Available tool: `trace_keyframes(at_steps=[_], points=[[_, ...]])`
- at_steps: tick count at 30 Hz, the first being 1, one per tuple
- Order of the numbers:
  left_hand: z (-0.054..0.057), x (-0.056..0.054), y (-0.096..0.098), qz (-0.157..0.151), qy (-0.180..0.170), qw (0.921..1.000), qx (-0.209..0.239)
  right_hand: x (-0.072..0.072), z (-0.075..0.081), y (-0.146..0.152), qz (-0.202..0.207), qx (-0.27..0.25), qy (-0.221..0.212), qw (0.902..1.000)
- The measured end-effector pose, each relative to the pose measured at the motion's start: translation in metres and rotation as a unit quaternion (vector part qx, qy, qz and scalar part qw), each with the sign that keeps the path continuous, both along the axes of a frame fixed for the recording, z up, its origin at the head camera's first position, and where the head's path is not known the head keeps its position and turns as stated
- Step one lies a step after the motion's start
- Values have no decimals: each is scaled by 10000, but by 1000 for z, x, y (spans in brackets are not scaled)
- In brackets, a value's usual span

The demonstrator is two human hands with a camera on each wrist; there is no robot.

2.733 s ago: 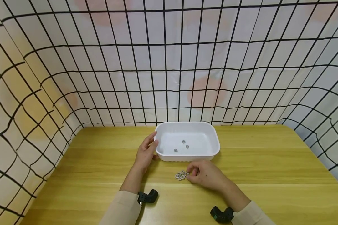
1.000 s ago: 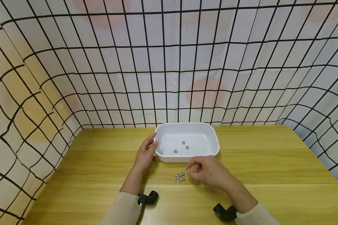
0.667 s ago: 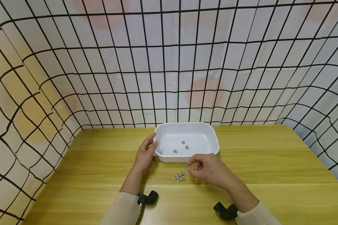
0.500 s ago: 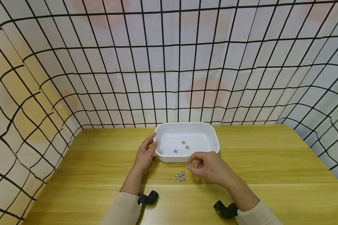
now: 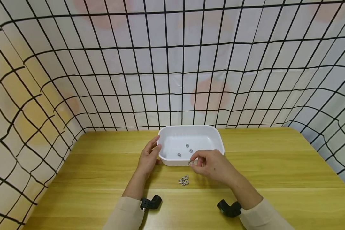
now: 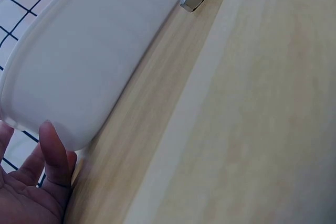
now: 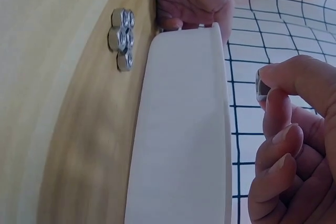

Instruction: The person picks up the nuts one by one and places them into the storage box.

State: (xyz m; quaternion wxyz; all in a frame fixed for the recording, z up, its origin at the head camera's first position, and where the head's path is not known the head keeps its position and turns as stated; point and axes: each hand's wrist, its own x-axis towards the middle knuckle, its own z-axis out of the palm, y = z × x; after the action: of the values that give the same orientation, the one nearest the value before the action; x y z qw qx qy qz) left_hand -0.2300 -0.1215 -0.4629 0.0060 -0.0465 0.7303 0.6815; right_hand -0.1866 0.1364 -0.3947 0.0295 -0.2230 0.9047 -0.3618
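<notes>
A white rectangular basin sits on the wooden table, with three metal hex nuts lying apart on its floor. My left hand rests its spread fingers and thumb against the basin's left end, outside the rim. Between the thumb and index finger of my right hand is a hex nut, pinched just in front of the basin's near wall and above the table. The other right fingers curl loosely below. Several more nuts lie in a tight cluster on the table, nearer than the basin.
A black wire grid with a pale patterned sheet behind it rises along the back and both sides of the wooden table. Black wrist mounts sit at both cuffs.
My right hand has pinched one nut from the right side of the cluster, lifted it and carried it forward to the basin's near wall. My left hand has stayed put.
</notes>
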Motion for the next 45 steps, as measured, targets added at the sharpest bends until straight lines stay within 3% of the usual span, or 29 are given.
trace_keyframes(at_steps=[16,23,34,45], points=[[0,1,0,-18,22,10000,-24,-22,2,-5,-137,340,168,9992],[-1,1,-1,-21,43,10000,-49,-30,-2,-6,-279,397,39,9988],[-1,0,-1,-14,42,10000,-37,-49,-2,-14,-223,524,186,9982],[-2,-1,-1,-33,124,9999,-34,-64,-7,-18,-319,538,-131,9980]])
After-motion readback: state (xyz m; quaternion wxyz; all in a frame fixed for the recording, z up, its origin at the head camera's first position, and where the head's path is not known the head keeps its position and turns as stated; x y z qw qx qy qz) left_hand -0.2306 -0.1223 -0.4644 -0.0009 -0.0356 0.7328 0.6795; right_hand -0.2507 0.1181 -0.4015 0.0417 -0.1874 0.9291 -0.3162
